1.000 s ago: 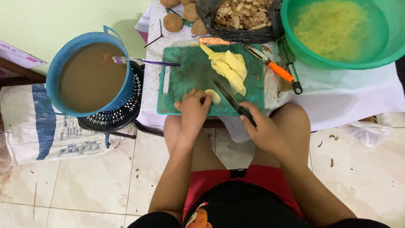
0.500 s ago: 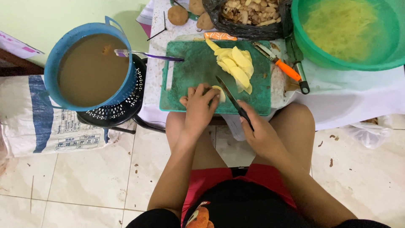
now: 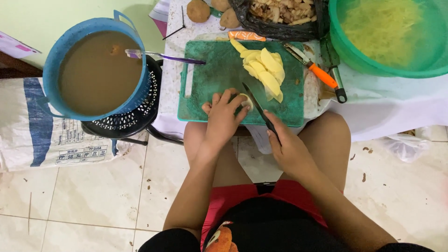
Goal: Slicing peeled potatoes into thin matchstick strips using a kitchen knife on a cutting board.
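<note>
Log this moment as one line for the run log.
left hand: steadies potato piece | right hand: grips knife | blade at piece | on cutting board

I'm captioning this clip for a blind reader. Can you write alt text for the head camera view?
Seen from above, a seated person's left hand steadies a potato piece on a green cutting board while the right hand cuts it with a knife. Yellow slices lie piled farther up the board, and a blue bucket of brown liquid stands at the left.

Slicing potato on a green cutting board (image 3: 210, 79)

Left hand (image 3: 223, 116) is pinning a potato piece (image 3: 246, 99); right hand (image 3: 289, 147) is gripping the knife (image 3: 259, 109).
</note>
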